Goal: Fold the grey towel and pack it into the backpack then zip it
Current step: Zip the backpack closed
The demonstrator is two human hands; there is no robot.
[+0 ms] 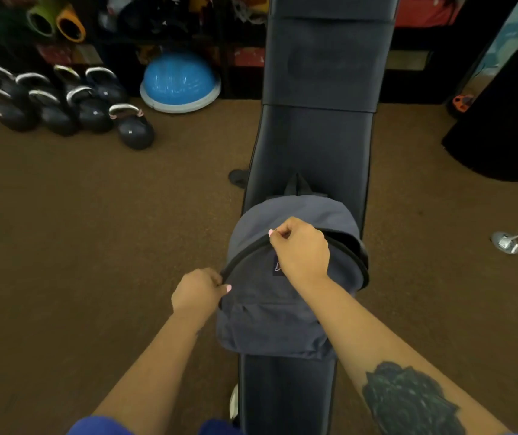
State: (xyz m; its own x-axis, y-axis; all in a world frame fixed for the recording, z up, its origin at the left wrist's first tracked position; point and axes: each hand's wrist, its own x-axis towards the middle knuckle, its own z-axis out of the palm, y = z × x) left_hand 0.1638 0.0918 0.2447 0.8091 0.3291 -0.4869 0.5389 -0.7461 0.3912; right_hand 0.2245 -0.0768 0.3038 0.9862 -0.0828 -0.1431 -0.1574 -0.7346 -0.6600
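A grey backpack (270,318) lies on a dark padded bench (311,146), its front pocket toward me. A black zipper track arcs across its upper part. My left hand (196,291) pinches the backpack's left edge at the lower end of the zipper. My right hand (301,248) is closed at the top of the arc, fingers pinched on the zipper pull. To the right of my right hand the zipper gapes open. The grey towel is not visible.
Several black kettlebells (63,105) stand on the brown floor at the far left, with a blue balance dome (180,83) beside them. Rolled mats (55,23) and dark shelving fill the back. A small metal floor fitting (506,243) with a cord is at right.
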